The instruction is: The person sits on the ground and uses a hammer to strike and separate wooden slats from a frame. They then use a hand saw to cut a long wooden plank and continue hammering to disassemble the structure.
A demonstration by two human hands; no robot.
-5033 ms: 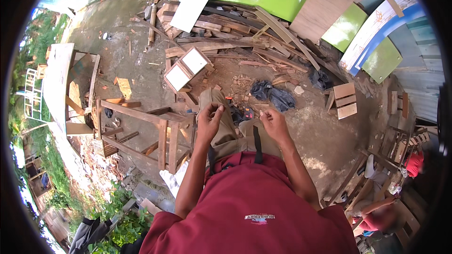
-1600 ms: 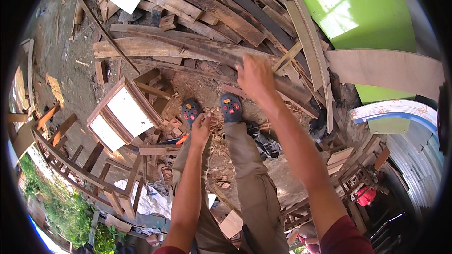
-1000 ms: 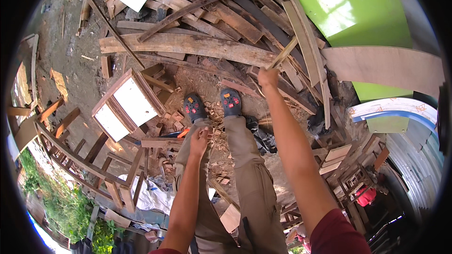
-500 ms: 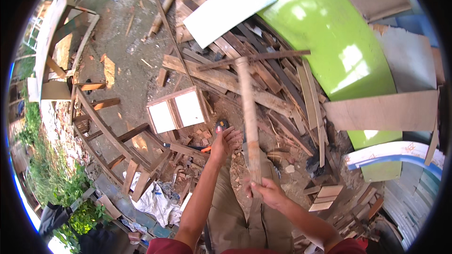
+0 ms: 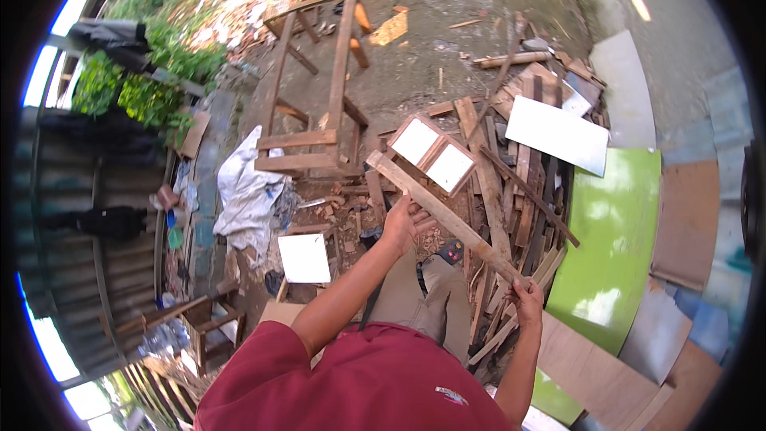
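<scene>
I have a long, narrow, weathered brown wooden plank (image 5: 447,211) raised in front of me, slanting from ten o'clock at its far end to four at the near one. My right hand (image 5: 527,299) is closed on the near end, thumb on top. My left hand (image 5: 405,225) meets the lower edge toward the far end, thumb against the wood; I can't tell whether its fingers, partly hidden, are wrapped underneath or simply propping it.

To handle this well, I'd keep the right pinch firm and make the left a real support, since a long board could swing or twist around one held end. Rough edges suggest splinters, so steady pressure rather than sliding skin along the grain. The far end needs watching: the brown wood-framed box with two white panels (image 5: 433,155) sits just past the plank at twelve, and the dark brown wooden frame (image 5: 341,72) stands farther out at eleven. At two, the jumbled pile of old brown boards (image 5: 523,227) gives poor footing, so I'd favour planted feet.
</scene>
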